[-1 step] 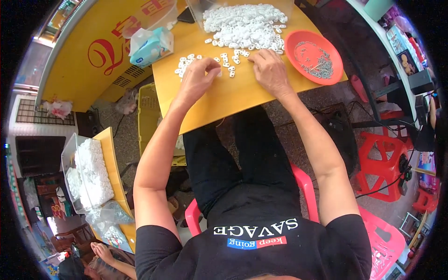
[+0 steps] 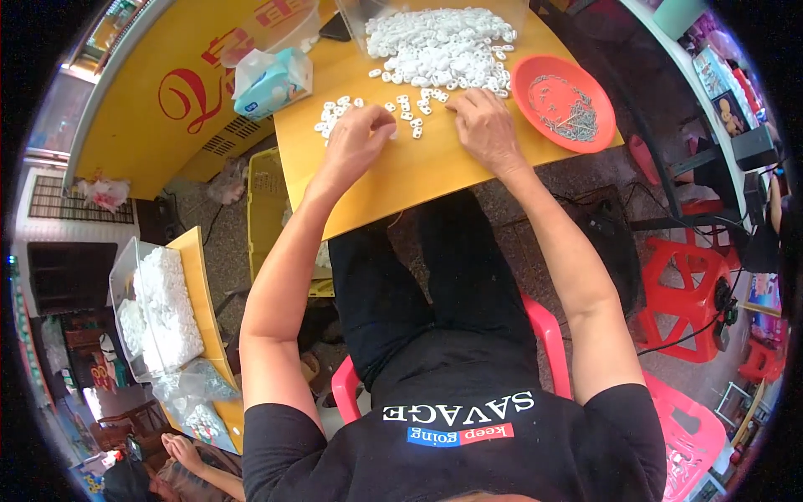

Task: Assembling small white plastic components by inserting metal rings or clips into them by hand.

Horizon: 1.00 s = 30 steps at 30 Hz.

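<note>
The small white two-holed pieces point(image 2: 405, 107) lie loose in the upper middle of the frame, between your hands. Your left hand point(image 2: 360, 138) is partly curled, thumb and forefinger nearly meeting; you cannot tell from here whether it pinches anything. A white cluster point(image 2: 324, 125) sits beside and partly behind it. Your right hand point(image 2: 483, 130) is loosely bent, fingertips just beside the loose pieces, with any grip hidden.

Above both hands, the big white heap point(image 2: 443, 46) limits your room toward the top of the frame. To the right, the orange bowl point(image 2: 585, 79) of thin metal bits point(image 2: 577, 125) stands near your right hand and covers part of the table's right edge. Open yellow tabletop point(image 2: 410, 171) runs between your wrists down to the near edge, just above your lap. At upper left, a tissue pack point(image 2: 272, 84) lies by the left edge.
</note>
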### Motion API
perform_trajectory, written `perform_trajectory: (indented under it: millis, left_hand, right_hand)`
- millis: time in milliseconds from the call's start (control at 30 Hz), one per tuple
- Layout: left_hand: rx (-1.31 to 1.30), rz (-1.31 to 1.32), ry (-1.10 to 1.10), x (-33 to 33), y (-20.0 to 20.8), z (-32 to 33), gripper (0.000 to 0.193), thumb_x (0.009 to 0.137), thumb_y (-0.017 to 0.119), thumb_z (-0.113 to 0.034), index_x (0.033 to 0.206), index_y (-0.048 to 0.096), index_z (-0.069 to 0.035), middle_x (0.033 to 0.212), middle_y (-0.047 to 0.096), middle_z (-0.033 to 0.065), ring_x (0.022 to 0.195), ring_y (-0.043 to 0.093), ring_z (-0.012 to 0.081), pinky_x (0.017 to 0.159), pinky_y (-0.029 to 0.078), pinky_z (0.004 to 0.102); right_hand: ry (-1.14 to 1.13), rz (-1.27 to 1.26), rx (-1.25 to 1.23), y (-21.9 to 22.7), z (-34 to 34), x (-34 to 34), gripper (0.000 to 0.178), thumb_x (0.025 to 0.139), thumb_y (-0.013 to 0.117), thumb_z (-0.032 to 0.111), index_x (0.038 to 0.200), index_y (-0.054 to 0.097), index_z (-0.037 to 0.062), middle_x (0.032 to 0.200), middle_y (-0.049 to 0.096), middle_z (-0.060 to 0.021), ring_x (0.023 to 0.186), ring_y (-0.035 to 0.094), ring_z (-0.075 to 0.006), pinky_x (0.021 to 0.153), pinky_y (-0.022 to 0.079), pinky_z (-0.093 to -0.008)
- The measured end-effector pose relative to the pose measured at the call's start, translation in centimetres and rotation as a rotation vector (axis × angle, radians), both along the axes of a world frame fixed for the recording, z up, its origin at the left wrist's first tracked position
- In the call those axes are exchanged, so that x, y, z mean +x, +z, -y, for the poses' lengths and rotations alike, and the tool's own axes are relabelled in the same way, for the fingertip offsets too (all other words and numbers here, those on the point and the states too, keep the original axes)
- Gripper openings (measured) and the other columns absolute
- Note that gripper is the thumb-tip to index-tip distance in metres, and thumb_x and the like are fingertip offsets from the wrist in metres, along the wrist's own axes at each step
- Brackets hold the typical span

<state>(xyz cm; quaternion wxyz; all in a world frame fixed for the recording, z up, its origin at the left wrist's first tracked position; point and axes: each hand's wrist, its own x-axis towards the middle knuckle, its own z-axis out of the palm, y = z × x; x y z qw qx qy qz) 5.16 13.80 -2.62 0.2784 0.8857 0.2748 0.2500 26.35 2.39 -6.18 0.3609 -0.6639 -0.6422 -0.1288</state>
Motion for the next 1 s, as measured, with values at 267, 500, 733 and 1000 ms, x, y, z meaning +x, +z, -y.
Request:
perform_trajectory:
  millis: [267, 500, 733, 1000]
  left_hand:
    - [0.456, 0.035, 0.002, -1.8, -0.5, 0.4, 0.004, 0.082, 0.066, -0.009, 0.084, 0.065, -0.006, 0.086, 0.06, 0.011, 0.088, 0.055, 0.0328, 0.079, 0.045, 0.043]
    - [0.415, 0.104, 0.161, -3.7, -1.5, 1.7, 0.007, 0.082, 0.066, -0.009, 0.087, 0.064, -0.006, 0.087, 0.059, 0.0107, 0.09, 0.054, 0.0326, 0.08, 0.044, 0.0424]
    - [0.512, 0.036, 0.222, -2.0, -1.8, 3.0, 0.033, 0.084, 0.069, -0.02, 0.114, 0.062, -0.009, 0.124, 0.055, 0.0122, 0.12, 0.046, 0.0352, 0.101, 0.034, 0.049]
    - [0.515, -0.144, 0.273, -1.0, -4.0, -1.2, 0.045, 0.089, 0.061, -0.027, 0.129, 0.055, -0.009, 0.138, 0.05, 0.0185, 0.134, 0.036, 0.0414, 0.113, 0.017, 0.0583]
  right_hand:
    - [0.02, 0.031, 0.031, 0.4, 0.0, -0.2, 0.015, 0.079, 0.061, 0.0, 0.091, 0.066, 0.0069, 0.09, 0.062, -0.0085, 0.091, 0.06, -0.0285, 0.081, 0.049, -0.0394]
    - [0.002, 0.031, -0.035, 0.3, 0.0, -0.2, 0.015, 0.078, 0.064, 0.004, 0.093, 0.067, 0.0079, 0.093, 0.061, -0.0093, 0.096, 0.059, -0.0278, 0.087, 0.047, -0.0398]
    - [-0.001, 0.047, -0.038, 0.4, 0.1, -0.3, 0.013, 0.078, 0.064, 0.005, 0.09, 0.066, 0.0074, 0.093, 0.061, -0.0093, 0.096, 0.059, -0.0282, 0.086, 0.047, -0.0404]
    - [0.011, 0.053, -0.029, 0.3, 0.0, -0.2, 0.015, 0.077, 0.065, 0.005, 0.091, 0.066, 0.0084, 0.093, 0.06, -0.0089, 0.095, 0.059, -0.0279, 0.087, 0.047, -0.0396]
